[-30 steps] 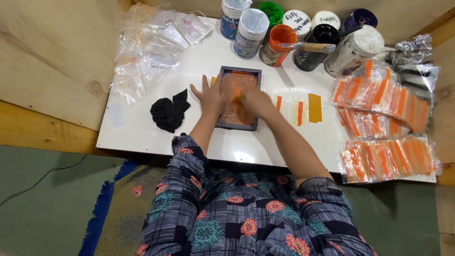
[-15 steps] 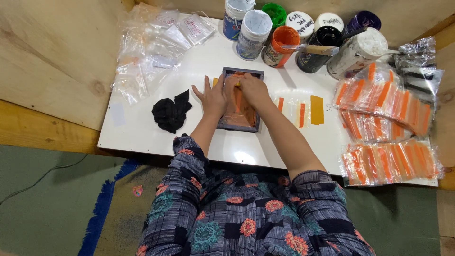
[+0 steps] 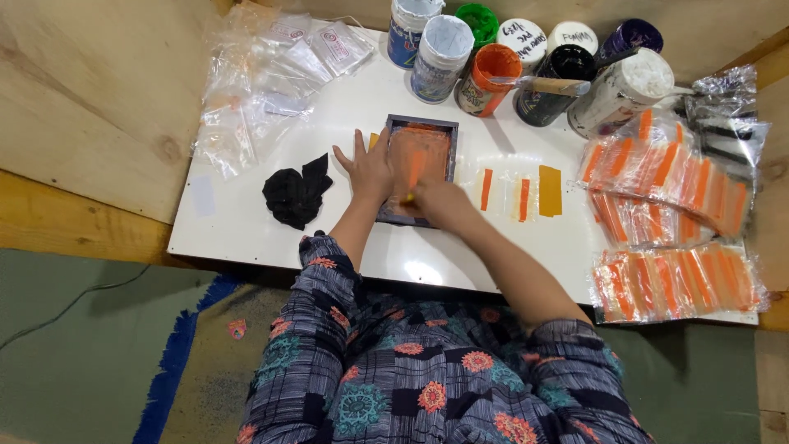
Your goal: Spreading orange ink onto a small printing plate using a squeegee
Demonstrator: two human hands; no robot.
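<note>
Plenty hidden or cropped here, tbh.

Near edge of framed screen (image 3: 421,158) covered by right hand (image 3: 440,201); tool in that fist mostly buried, only a yellowish tip showing, can't tell what kind. Left edge of frame under left hand (image 3: 368,168). Blue-labelled jar (image 3: 411,20) cut off by top edge. Contents of clear bags (image 3: 271,70) too small to make out. Lower body cropped at bottom.

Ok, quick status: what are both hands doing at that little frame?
Left hand flat, bracing the frame's left edge. Right hand at near end, gripping a small tool, mostly hidden. Orange ink across the screen. Black rag lies left, clear of the hands.
</note>
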